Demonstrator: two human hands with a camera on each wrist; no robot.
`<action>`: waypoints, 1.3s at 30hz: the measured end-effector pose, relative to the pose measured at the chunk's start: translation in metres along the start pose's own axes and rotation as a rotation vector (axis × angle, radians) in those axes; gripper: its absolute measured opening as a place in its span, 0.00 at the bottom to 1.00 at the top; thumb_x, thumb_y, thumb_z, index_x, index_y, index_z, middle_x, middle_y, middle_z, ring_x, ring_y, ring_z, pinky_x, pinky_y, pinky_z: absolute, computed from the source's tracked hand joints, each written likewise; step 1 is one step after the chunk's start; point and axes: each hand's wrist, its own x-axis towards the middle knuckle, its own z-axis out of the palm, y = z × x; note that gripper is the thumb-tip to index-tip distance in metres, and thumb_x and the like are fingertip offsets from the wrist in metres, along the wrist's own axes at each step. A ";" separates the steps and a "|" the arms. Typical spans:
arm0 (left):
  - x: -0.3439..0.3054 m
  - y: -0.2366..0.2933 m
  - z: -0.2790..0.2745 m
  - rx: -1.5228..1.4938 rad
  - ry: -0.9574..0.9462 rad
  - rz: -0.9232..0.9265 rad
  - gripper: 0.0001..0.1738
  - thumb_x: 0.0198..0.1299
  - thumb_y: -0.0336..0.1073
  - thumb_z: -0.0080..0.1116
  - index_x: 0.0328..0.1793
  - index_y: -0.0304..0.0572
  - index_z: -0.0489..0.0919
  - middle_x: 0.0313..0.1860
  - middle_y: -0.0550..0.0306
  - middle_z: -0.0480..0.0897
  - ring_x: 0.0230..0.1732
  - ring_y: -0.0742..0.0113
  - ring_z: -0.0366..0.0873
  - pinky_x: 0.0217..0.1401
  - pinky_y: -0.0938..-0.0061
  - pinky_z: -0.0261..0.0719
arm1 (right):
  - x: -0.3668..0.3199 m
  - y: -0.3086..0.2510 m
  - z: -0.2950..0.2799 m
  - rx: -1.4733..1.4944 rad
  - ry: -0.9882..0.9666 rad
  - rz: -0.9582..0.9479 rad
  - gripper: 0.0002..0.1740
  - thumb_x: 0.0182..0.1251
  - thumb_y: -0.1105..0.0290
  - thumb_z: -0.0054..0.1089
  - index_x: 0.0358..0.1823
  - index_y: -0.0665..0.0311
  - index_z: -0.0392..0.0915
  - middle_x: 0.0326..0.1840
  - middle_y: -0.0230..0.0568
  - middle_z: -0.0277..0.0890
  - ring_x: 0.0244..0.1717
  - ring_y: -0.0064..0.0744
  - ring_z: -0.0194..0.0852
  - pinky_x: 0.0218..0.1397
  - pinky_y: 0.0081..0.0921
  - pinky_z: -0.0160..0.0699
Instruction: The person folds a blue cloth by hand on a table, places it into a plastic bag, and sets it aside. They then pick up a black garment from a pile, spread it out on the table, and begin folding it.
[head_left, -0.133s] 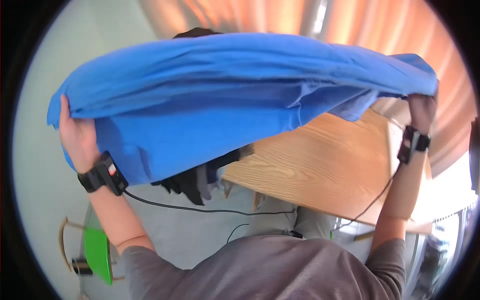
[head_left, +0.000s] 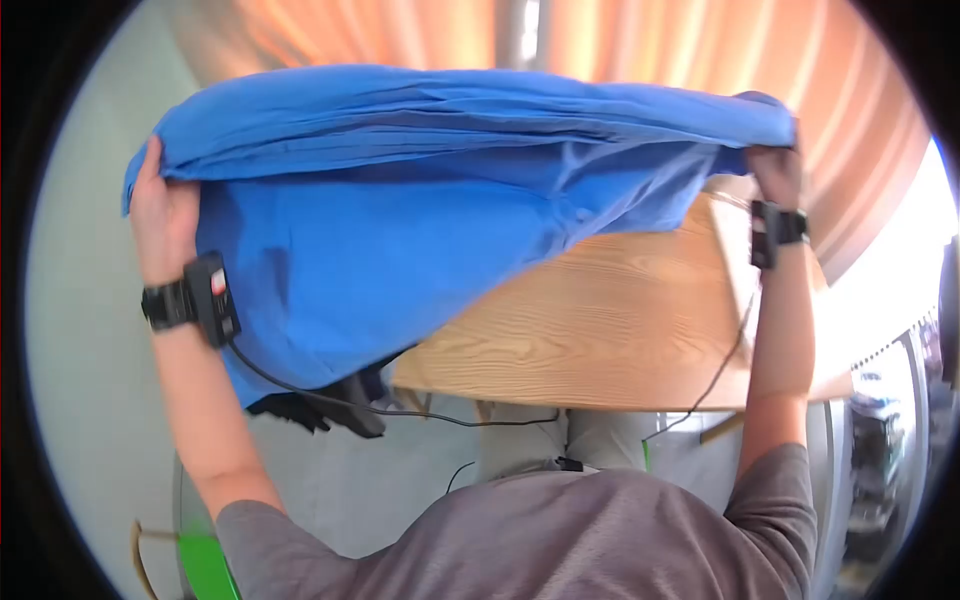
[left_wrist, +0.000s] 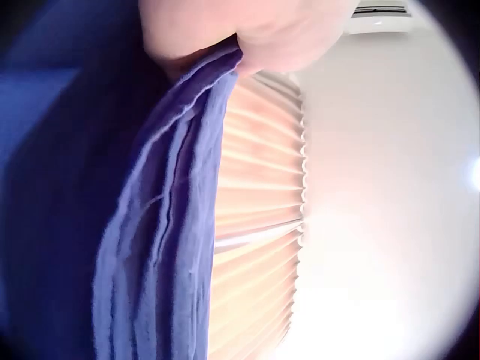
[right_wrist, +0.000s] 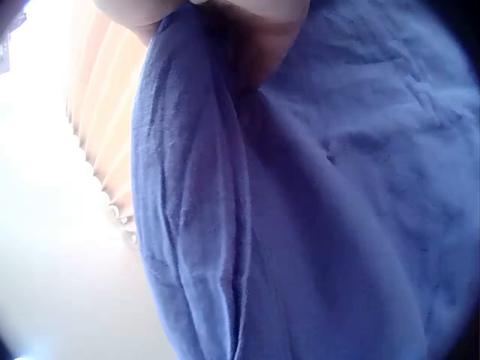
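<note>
Blue cloth (head_left: 350,230), gathered along top: left hand (head_left: 165,222) and right hand (head_left: 778,178) pinch opposite ends, grips closed. Wide, raised hold apparently keeps it spread off tabletop (head_left: 600,310).

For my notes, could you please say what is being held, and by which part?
Creased blue fabric, gripped near its opposite upper ends by left hand and right hand.

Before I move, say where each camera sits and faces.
Head: on the head, facing forward and down at blue cloth and wooden table; left hand, right hand, forearms and shirt show.
Left wrist: on that wrist, facing past the cloth toward the curtain; part of the left hand shows.
Right wrist: on that wrist, facing along the cloth; part of the right hand shows.
Both wrist views share cloth and curtain.
</note>
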 end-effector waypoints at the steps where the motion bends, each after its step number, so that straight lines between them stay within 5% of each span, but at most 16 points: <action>1: 0.021 -0.023 0.020 0.008 -0.054 -0.073 0.21 0.70 0.38 0.42 0.59 0.25 0.68 0.60 0.43 0.72 0.60 0.55 0.69 0.68 0.63 0.62 | -0.016 0.012 0.001 -0.022 0.280 -0.039 0.21 0.69 0.57 0.47 0.51 0.70 0.70 0.52 0.48 0.73 0.52 0.44 0.70 0.61 0.40 0.66; 3: 0.049 -0.065 0.033 -0.163 -0.083 -0.116 0.18 0.68 0.35 0.44 0.55 0.26 0.71 0.55 0.46 0.76 0.57 0.57 0.72 0.65 0.67 0.65 | -0.001 -0.019 -0.004 -0.141 0.553 -0.045 0.21 0.70 0.57 0.46 0.51 0.69 0.70 0.53 0.48 0.73 0.54 0.43 0.70 0.62 0.41 0.66; 6: 0.072 -0.110 0.101 -0.128 -0.142 -0.199 0.18 0.68 0.34 0.44 0.57 0.24 0.70 0.55 0.47 0.77 0.56 0.60 0.73 0.61 0.72 0.68 | -0.023 -0.021 -0.005 -0.221 0.635 0.042 0.16 0.70 0.60 0.47 0.49 0.65 0.70 0.51 0.45 0.74 0.53 0.43 0.71 0.62 0.44 0.66; 9: 0.054 -0.101 0.136 1.073 -0.347 0.726 0.19 0.68 0.33 0.45 0.59 0.24 0.69 0.57 0.45 0.74 0.57 0.57 0.72 0.66 0.68 0.65 | -0.013 -0.012 -0.003 -0.297 0.618 0.083 0.15 0.69 0.61 0.50 0.50 0.63 0.69 0.48 0.41 0.74 0.52 0.39 0.72 0.61 0.43 0.67; 10: 0.044 -0.107 0.149 1.047 -0.365 0.716 0.19 0.68 0.33 0.45 0.59 0.24 0.69 0.57 0.45 0.74 0.57 0.57 0.72 0.66 0.68 0.65 | -0.018 -0.009 0.006 -0.433 0.604 0.123 0.16 0.69 0.60 0.51 0.51 0.62 0.70 0.47 0.39 0.75 0.49 0.36 0.73 0.57 0.43 0.71; 11: 0.034 -0.112 0.164 0.347 -0.323 0.313 0.19 0.67 0.33 0.46 0.58 0.24 0.69 0.57 0.46 0.75 0.57 0.57 0.72 0.66 0.67 0.66 | -0.022 -0.009 0.009 -0.452 0.615 0.102 0.16 0.69 0.60 0.51 0.51 0.62 0.70 0.47 0.39 0.75 0.49 0.36 0.73 0.57 0.43 0.71; 12: 0.026 -0.119 0.172 -0.336 -0.247 -0.113 0.19 0.67 0.34 0.48 0.58 0.24 0.69 0.56 0.46 0.75 0.57 0.58 0.73 0.66 0.66 0.66 | -0.029 -0.012 0.012 -0.677 0.640 0.298 0.17 0.68 0.59 0.52 0.51 0.63 0.71 0.47 0.38 0.75 0.46 0.35 0.74 0.55 0.41 0.73; 15: -0.011 -0.176 0.148 -0.275 -0.269 -0.249 0.17 0.64 0.34 0.54 0.55 0.31 0.72 0.54 0.49 0.76 0.55 0.62 0.73 0.64 0.66 0.68 | -0.073 -0.012 0.016 -1.299 0.563 0.736 0.23 0.66 0.52 0.53 0.46 0.67 0.77 0.42 0.38 0.78 0.38 0.33 0.76 0.46 0.34 0.77; 19: -0.063 -0.249 0.091 -0.130 -0.351 -0.455 0.14 0.66 0.37 0.51 0.51 0.33 0.74 0.50 0.56 0.77 0.51 0.66 0.75 0.57 0.70 0.72 | -0.150 -0.027 0.012 -2.020 0.126 0.939 0.26 0.54 0.48 0.61 0.37 0.67 0.80 0.35 0.47 0.80 0.37 0.38 0.78 0.44 0.32 0.75; 21: -0.082 -0.270 0.078 -0.150 -0.317 -0.472 0.15 0.67 0.38 0.50 0.50 0.32 0.74 0.50 0.54 0.78 0.50 0.66 0.76 0.57 0.71 0.72 | -0.169 -0.034 -0.002 -2.098 0.245 1.017 0.27 0.49 0.50 0.65 0.43 0.65 0.77 0.45 0.53 0.77 0.46 0.46 0.75 0.49 0.37 0.74; 23: -0.091 -0.295 0.058 -0.136 -0.316 -0.569 0.15 0.67 0.38 0.49 0.50 0.32 0.74 0.49 0.53 0.78 0.50 0.66 0.76 0.57 0.70 0.72 | -0.180 -0.041 -0.016 -2.589 0.303 0.883 0.34 0.47 0.52 0.67 0.53 0.63 0.70 0.58 0.57 0.68 0.56 0.53 0.67 0.53 0.44 0.71; 24: -0.099 -0.302 0.054 -0.134 -0.312 -0.587 0.15 0.67 0.38 0.49 0.50 0.32 0.74 0.49 0.53 0.78 0.50 0.65 0.75 0.57 0.70 0.72 | -0.172 -0.043 -0.010 -2.561 0.353 1.180 0.49 0.46 0.51 0.69 0.67 0.59 0.54 0.66 0.61 0.55 0.65 0.59 0.56 0.58 0.50 0.67; 25: -0.103 -0.307 0.050 -0.131 -0.309 -0.601 0.15 0.67 0.39 0.49 0.51 0.32 0.74 0.49 0.53 0.78 0.50 0.65 0.75 0.57 0.70 0.71 | -0.175 -0.043 -0.021 -2.565 0.371 1.172 0.49 0.46 0.51 0.69 0.67 0.59 0.54 0.66 0.61 0.55 0.65 0.59 0.56 0.58 0.50 0.67; 28: -0.120 -0.305 0.050 -0.083 -0.314 -0.579 0.16 0.68 0.38 0.48 0.53 0.32 0.72 0.51 0.52 0.76 0.53 0.65 0.74 0.59 0.70 0.70 | -0.178 -0.045 -0.061 -2.374 0.519 1.487 0.64 0.44 0.44 0.67 0.75 0.54 0.33 0.68 0.64 0.53 0.66 0.59 0.57 0.62 0.50 0.64; 31: -0.132 -0.299 0.052 -0.055 -0.311 -0.568 0.15 0.68 0.38 0.48 0.53 0.33 0.71 0.52 0.52 0.75 0.53 0.65 0.73 0.59 0.69 0.69 | -0.177 -0.040 -0.077 -2.302 0.461 1.516 0.62 0.47 0.47 0.65 0.74 0.60 0.32 0.59 0.64 0.65 0.58 0.56 0.68 0.59 0.43 0.70; 39: -0.149 -0.298 0.061 0.012 -0.303 -0.571 0.20 0.68 0.39 0.49 0.58 0.31 0.68 0.56 0.51 0.72 0.57 0.64 0.70 0.62 0.69 0.67 | -0.194 -0.092 -0.101 -2.334 0.488 1.546 0.42 0.62 0.62 0.48 0.74 0.59 0.39 0.52 0.60 0.73 0.54 0.50 0.72 0.53 0.41 0.73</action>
